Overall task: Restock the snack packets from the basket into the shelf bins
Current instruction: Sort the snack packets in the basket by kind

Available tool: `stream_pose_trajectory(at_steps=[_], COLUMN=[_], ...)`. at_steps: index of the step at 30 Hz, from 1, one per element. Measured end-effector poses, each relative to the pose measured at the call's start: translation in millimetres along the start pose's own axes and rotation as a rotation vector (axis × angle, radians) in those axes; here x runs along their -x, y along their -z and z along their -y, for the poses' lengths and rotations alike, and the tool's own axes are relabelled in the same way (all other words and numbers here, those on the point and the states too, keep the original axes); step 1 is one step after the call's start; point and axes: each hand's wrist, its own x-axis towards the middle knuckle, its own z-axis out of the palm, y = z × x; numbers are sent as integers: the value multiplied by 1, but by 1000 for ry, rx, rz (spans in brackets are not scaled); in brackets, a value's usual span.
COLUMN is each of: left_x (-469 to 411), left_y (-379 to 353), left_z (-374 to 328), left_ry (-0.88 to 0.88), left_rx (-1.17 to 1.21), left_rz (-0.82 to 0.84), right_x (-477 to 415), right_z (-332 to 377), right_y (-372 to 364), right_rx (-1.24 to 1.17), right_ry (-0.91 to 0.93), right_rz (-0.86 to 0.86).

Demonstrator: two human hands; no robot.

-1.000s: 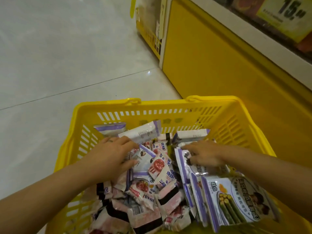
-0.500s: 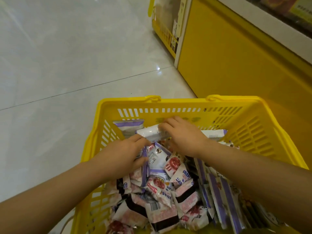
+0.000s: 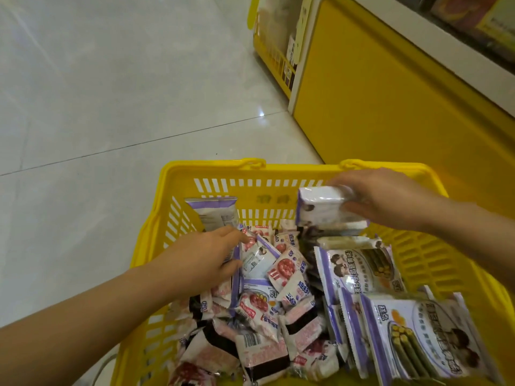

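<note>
The scene is lit evenly and brightly from overhead, and a glare spot is thrown on the glossy floor [image 3: 111,87]. Slight motion blur is seen on the right hand [image 3: 387,200], and straight lines are bowed near the edges.

Illegible Chinese print on snack packets [image 3: 362,268]

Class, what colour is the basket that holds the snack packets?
The basket is yellow all over, rim and slotted walls; it shows best in the head view.
</note>
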Motion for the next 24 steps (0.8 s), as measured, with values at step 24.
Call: stream_pose_trajectory(at_steps=[24], left_x=[8], left_y=[7], left_z=[-1], left_ry=[-68], left_rx=[-37], left_rz=[26], right_x=[4], right_z=[15], right_y=[-60], right_rx=[217], right_ry=[52], right_rz=[252])
